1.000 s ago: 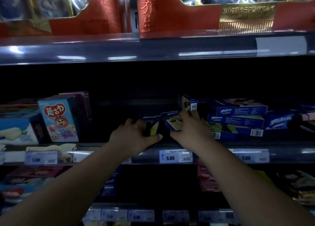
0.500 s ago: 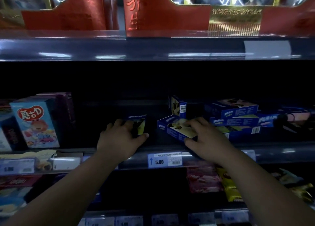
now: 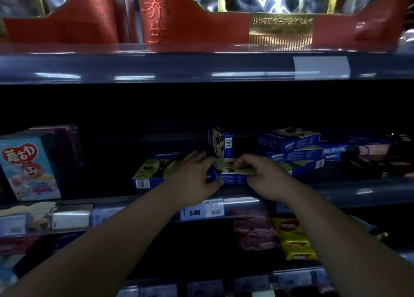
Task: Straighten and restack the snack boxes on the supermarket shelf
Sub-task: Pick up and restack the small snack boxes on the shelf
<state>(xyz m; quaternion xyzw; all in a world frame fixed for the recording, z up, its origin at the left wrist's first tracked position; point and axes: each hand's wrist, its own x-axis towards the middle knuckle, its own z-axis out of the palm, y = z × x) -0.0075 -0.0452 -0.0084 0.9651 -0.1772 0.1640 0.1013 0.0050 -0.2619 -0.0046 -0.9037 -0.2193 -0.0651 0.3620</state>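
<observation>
Blue snack box (image 3: 228, 180) on the shelf (image 3: 336, 192): I see both hands, left (image 3: 192, 180) and right (image 3: 264, 178), fingers seemingly curled around it.

price tag (image 3: 201, 212) — "5.80" — on shelf edge (image 3: 336, 191)

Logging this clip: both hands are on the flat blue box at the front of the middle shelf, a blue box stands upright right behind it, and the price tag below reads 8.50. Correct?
Not quite: the head view shows the price tag reading 5.80, not 8.50. The rest holds: the left hand and right hand are on the flat blue box, with the upright blue box behind it.
</observation>
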